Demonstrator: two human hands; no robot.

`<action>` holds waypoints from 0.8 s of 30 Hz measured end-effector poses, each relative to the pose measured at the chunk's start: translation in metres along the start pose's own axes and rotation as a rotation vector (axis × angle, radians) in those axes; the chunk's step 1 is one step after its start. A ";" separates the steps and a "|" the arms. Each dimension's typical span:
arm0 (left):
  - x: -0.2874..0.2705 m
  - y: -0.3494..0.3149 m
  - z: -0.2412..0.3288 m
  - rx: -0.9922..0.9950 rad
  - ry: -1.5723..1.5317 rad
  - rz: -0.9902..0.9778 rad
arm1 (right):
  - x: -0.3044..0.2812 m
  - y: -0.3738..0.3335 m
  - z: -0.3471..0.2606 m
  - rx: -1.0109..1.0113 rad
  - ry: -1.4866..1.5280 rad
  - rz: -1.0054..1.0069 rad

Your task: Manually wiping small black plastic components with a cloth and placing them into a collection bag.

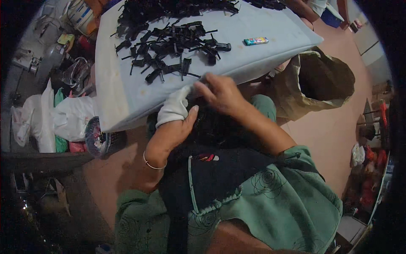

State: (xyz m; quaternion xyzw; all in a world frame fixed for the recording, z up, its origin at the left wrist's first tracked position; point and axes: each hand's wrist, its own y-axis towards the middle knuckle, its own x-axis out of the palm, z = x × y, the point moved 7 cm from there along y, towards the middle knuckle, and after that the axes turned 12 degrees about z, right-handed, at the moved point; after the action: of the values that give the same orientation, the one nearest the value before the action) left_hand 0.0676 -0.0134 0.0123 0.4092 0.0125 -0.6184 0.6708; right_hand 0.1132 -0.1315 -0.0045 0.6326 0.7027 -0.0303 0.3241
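Note:
White cloth (174, 108) wraps around the fingers of my left hand (175, 131), and its bare thumb stands out to the right. Because the cloth covers those fingers, I cannot see how far they are closed. Beside the far end of the cloth, my right hand (222, 93) has its fingers curled inward, slightly blurred; what they hold, if anything, is hidden. Both hands are just off the near edge of the pale-covered table (146, 95). Closest to them on it lies a loose pile of small black plastic parts (173, 46) with thin protruding stems.
A colourful lighter-shaped item (256, 41) lies on the table's right part. An open brown sack (313, 84) stands right of the table. White plastic bags (76, 118) and a clear basket (98, 137) are at left. Another person's arm (302, 10) shows at the far right.

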 end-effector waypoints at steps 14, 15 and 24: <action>-0.008 0.024 -0.019 -0.131 -0.065 0.225 | -0.011 -0.019 -0.049 -0.716 -0.235 0.139; -0.004 0.021 -0.025 -0.136 -0.055 0.196 | -0.010 -0.018 -0.048 -0.715 -0.238 0.140; 0.001 0.012 -0.036 -0.367 -0.051 -0.019 | -0.008 -0.026 -0.062 -0.878 -0.191 0.088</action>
State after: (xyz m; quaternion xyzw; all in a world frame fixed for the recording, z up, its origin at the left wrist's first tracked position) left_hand 0.0956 0.0055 -0.0059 0.2638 0.1121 -0.6221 0.7286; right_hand 0.0635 -0.1154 0.0385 0.4587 0.5883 0.2263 0.6263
